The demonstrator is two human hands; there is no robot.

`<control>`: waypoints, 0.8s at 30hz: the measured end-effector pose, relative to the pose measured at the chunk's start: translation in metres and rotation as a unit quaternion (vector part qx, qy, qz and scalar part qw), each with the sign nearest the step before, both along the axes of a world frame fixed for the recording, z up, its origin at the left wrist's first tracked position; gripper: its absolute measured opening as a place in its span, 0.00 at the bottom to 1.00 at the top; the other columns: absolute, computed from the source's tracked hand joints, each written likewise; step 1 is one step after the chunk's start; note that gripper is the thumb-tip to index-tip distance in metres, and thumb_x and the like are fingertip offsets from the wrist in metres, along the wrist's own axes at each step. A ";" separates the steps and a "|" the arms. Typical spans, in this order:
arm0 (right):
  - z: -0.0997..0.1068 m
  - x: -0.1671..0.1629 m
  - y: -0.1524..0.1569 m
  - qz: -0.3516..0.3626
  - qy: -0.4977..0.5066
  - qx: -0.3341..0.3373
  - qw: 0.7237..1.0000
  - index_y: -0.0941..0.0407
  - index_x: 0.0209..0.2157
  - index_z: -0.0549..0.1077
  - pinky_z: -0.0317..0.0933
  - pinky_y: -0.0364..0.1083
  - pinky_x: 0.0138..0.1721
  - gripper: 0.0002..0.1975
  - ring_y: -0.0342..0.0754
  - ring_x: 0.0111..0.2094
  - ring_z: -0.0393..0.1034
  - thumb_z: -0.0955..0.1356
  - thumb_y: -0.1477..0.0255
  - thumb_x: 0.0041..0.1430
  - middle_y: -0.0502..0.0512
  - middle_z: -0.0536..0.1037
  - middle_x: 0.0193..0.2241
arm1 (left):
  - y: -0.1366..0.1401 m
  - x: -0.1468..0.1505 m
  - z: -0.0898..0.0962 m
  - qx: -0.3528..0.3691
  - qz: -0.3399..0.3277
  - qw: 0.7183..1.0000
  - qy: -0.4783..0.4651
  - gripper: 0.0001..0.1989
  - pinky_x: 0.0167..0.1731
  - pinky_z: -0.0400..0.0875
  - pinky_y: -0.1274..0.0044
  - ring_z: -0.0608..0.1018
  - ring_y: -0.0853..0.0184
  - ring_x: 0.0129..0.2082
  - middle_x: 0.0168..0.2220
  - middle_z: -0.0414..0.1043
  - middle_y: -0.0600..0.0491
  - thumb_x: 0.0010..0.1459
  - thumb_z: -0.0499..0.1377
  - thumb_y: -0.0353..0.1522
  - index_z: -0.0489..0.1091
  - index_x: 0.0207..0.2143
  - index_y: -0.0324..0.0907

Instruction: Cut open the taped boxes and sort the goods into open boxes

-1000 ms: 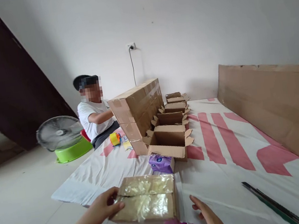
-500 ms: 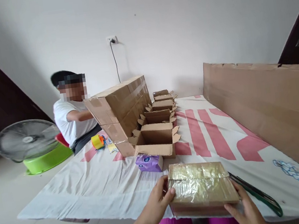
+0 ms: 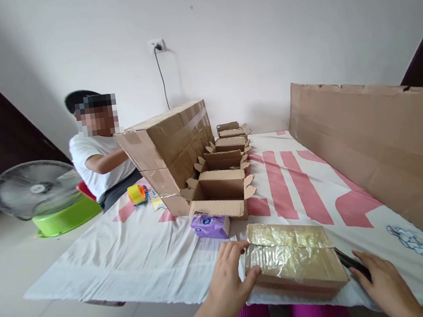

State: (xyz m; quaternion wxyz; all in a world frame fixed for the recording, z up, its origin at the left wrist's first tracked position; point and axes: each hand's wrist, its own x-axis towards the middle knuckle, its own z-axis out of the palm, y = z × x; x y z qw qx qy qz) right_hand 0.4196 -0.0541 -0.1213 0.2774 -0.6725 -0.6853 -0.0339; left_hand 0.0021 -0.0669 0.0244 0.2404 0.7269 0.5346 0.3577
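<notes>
Taped cardboard box (image 3: 293, 262) sits at the near edge of the table (image 3: 133, 273), lower centre of the frame, the left hand (image 3: 230, 273) clamped on its left end; beside it, the right hand's (image 3: 382, 273) thumb and fingers close on one cutter (image 3: 356, 264). One purple packet (image 3: 209, 227) stands between it and, I count, at least four open boxes (image 3: 218, 207) mid-frame. Left of those, a three-high stack of closed boxes (image 3: 180, 142) hides one co-worker's (image 3: 87, 149) hands; one tape roll (image 3: 137, 194) lies near.

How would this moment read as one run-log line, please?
left hand: holds taped box at left end; right hand: grips cutter; purple pack: by nearest open box
</notes>
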 end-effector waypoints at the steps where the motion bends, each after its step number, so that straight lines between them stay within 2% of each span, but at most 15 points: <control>1: -0.007 0.001 0.001 -0.008 -0.013 -0.016 1.000 0.57 0.41 0.78 0.67 0.62 0.45 0.22 0.65 0.41 0.75 0.62 0.58 0.55 0.65 0.82 0.39 | 0.002 0.002 0.001 -0.010 0.019 1.000 -0.004 0.16 0.44 0.68 0.61 0.73 0.53 0.44 0.40 0.71 0.46 0.55 0.63 0.38 0.68 0.46 0.46; 4: -0.017 -0.002 0.000 -0.023 -0.025 -0.049 0.998 0.56 0.41 0.78 0.67 0.61 0.42 0.21 0.64 0.37 0.75 0.60 0.60 0.55 0.64 0.81 0.34 | 0.008 0.007 0.003 -0.050 0.070 0.995 -0.049 0.18 0.40 0.68 0.65 0.74 0.56 0.38 0.35 0.70 0.51 0.46 0.69 0.38 0.69 0.39 0.46; 6: -0.014 -0.007 -0.002 -0.031 -0.004 -0.050 0.998 0.56 0.41 0.77 0.67 0.60 0.42 0.21 0.63 0.38 0.75 0.60 0.60 0.56 0.64 0.80 0.34 | 0.012 0.009 0.004 -0.087 0.085 0.990 -0.074 0.17 0.38 0.67 0.68 0.73 0.58 0.36 0.33 0.70 0.52 0.41 0.70 0.34 0.68 0.33 0.45; 9: 0.005 -0.015 -0.004 -0.057 0.071 -0.015 0.996 0.56 0.43 0.75 0.68 0.57 0.42 0.23 0.62 0.42 0.75 0.59 0.56 0.58 0.64 0.79 0.38 | 0.015 0.012 0.008 -0.117 0.087 0.985 -0.091 0.13 0.37 0.66 0.71 0.72 0.61 0.34 0.31 0.70 0.53 0.40 0.68 0.30 0.65 0.26 0.44; 12: 0.036 -0.022 -0.010 -0.108 0.160 0.007 0.981 0.55 0.45 0.72 0.69 0.56 0.42 0.27 0.61 0.42 0.75 0.62 0.48 0.54 0.62 0.79 0.40 | 0.014 0.014 0.009 -0.100 0.078 0.987 -0.102 0.09 0.37 0.65 0.71 0.72 0.62 0.34 0.30 0.70 0.54 0.44 0.65 0.28 0.65 0.23 0.44; 15: 0.068 -0.031 -0.017 -0.123 0.218 0.003 0.968 0.52 0.46 0.72 0.69 0.54 0.41 0.30 0.60 0.41 0.76 0.67 0.45 0.49 0.58 0.80 0.42 | 0.014 0.016 0.007 -0.092 0.097 0.981 -0.137 0.11 0.36 0.65 0.72 0.71 0.64 0.32 0.30 0.70 0.56 0.43 0.64 0.28 0.66 0.30 0.45; 18: 0.091 -0.046 -0.024 -0.078 0.262 0.003 0.962 0.51 0.47 0.72 0.71 0.49 0.39 0.29 0.57 0.39 0.77 0.69 0.48 0.48 0.56 0.81 0.41 | 0.015 0.015 0.006 -0.126 0.097 0.969 -0.190 0.18 0.32 0.63 0.74 0.69 0.67 0.28 0.29 0.71 0.57 0.42 0.64 0.30 0.66 0.39 0.45; 21: 0.099 -0.068 -0.027 -0.005 0.297 -0.011 0.955 0.53 0.46 0.72 0.72 0.45 0.37 0.26 0.54 0.39 0.78 0.70 0.51 0.50 0.56 0.82 0.41 | 0.017 0.015 0.011 -0.161 0.076 0.966 -0.190 0.21 0.29 0.61 0.76 0.67 0.69 0.25 0.29 0.73 0.56 0.45 0.64 0.32 0.65 0.43 0.44; 24: 0.097 -0.088 -0.029 -0.015 0.284 0.005 0.959 0.53 0.46 0.72 0.72 0.44 0.37 0.26 0.53 0.39 0.78 0.69 0.51 0.52 0.56 0.82 0.40 | 0.017 0.017 0.017 -0.198 0.040 0.963 -0.177 0.25 0.27 0.60 0.77 0.69 0.68 0.24 0.28 0.74 0.57 0.46 0.64 0.32 0.65 0.48 0.44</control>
